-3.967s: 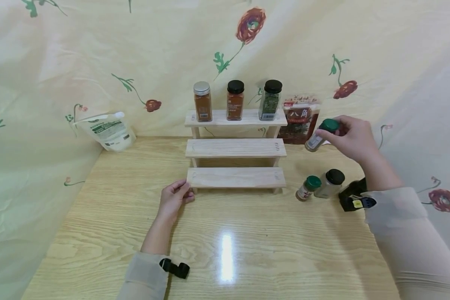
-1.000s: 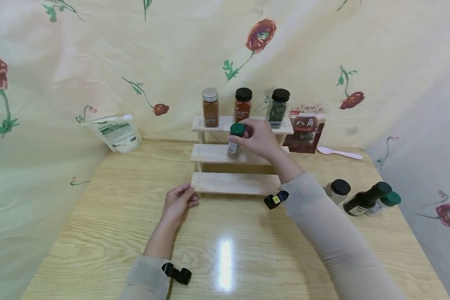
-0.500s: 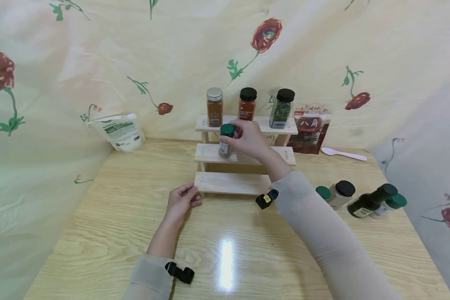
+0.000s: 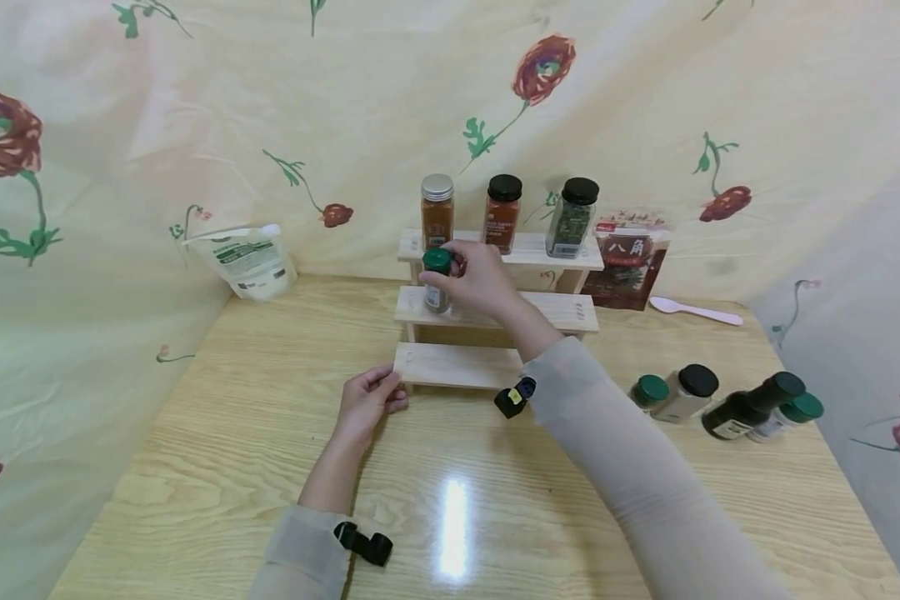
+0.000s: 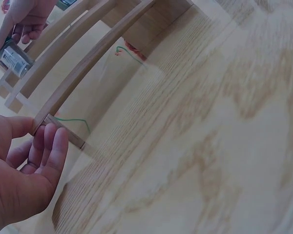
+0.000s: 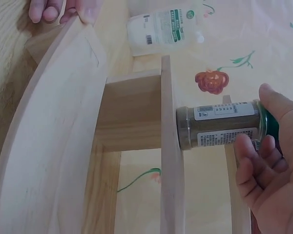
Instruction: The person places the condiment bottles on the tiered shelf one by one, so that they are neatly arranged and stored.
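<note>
My right hand (image 4: 480, 279) pinches the green cap of a small glass spice jar (image 4: 437, 298) at the left end of the middle step of a three-tier wooden rack (image 4: 457, 365). In the right wrist view the jar (image 6: 219, 111) shows white labels and a brownish powder, its base right at the step's surface. My left hand (image 4: 366, 404) grips the left end of the lowest step, thumb on top and fingers curled at the edge, as the left wrist view shows. On the top step stand a silver-capped jar (image 4: 437, 208) and two black-capped jars (image 4: 502, 218).
To the right stand a green-capped jar (image 4: 650, 390), a black-capped jar (image 4: 686, 396), a dark bottle (image 4: 753, 406) and another green-capped jar (image 4: 801, 408). A red-brown spice bag (image 4: 626, 267), a pink spoon (image 4: 693, 312) and a white pouch (image 4: 247, 262) lie along the back.
My right hand has carried the jar from the right side over to the middle step, then leftward along it to its left end. My left hand keeps its hold on the rack.
</note>
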A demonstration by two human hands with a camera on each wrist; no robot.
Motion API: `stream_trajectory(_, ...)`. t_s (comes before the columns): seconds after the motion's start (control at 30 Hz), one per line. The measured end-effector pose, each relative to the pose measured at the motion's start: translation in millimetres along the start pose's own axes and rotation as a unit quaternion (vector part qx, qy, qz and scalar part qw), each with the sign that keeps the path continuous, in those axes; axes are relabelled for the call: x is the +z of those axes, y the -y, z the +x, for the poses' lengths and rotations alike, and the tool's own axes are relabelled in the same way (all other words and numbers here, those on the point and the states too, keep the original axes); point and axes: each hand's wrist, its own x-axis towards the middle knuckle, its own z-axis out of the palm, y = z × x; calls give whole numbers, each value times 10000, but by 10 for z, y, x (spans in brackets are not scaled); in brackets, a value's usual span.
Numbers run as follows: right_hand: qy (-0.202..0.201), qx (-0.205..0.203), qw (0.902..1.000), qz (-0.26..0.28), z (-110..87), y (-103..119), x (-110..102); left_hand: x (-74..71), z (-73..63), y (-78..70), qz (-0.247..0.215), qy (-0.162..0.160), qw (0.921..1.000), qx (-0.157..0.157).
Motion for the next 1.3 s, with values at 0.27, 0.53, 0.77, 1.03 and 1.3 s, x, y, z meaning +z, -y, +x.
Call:
stream_trajectory(0.27,-157,201,9996,118,-3,-4,51,18,3,9,-46,33,10000,26)
stream_trajectory(0.53,31,256,9997,39,-70,-75,32,24,13,21,-83,36,10000,-18)
stream_trajectory(0.77,95,447,9989,141,-312,-212,-107,26,15,27,-106,45,9999,-36)
stream_trajectory(1.03,84,29,9983,-577,-644,-406,-298,17,7,20,-79,58,9999,-56)
stream_trajectory(1.3,251,-76,9965,-793,-1001,-528,-521,7,-11,16,-71,23,9999,-86)
